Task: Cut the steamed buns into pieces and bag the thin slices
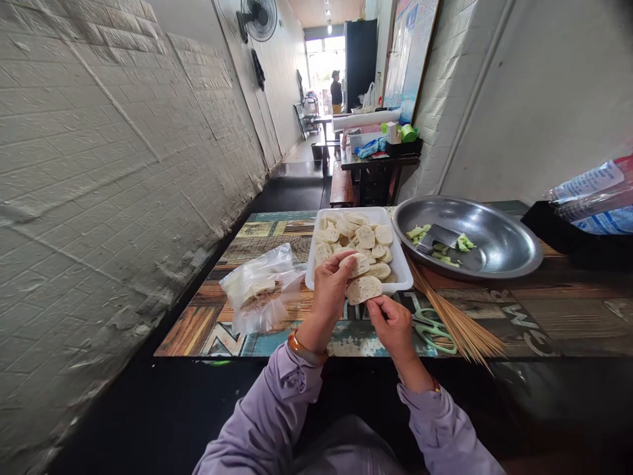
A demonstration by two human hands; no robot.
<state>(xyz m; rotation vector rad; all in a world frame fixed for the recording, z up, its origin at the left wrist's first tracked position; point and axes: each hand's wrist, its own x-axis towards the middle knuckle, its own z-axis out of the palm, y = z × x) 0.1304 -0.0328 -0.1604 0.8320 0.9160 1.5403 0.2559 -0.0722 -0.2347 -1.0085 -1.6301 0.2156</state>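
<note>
My left hand (330, 290) is closed on a pale, porous oval food slice (357, 265), pinched between thumb and fingers. Just below it, a second oval slice (364, 289) overlaps the first, upright over the near edge of the tray. My right hand (393, 323) is closed in a pinch at the lower right edge of this second slice; whether a thin stick is also between the fingers, I cannot tell. Behind the hands, a white plastic tray (310, 277) holds many similar slices. Thin wooden skewers (457, 316) lie in a loose bundle to the right of my right hand.
Left of the tray lies a clear plastic bag (262, 290) with pale contents. Green-handled scissors (435, 330) lie partly under the skewers. A steel basin (509, 247) holds green vegetable pieces and a cleaver-like blade (438, 237). Plastic packages (593, 198) sit far right; a person (336, 92) stands beyond.
</note>
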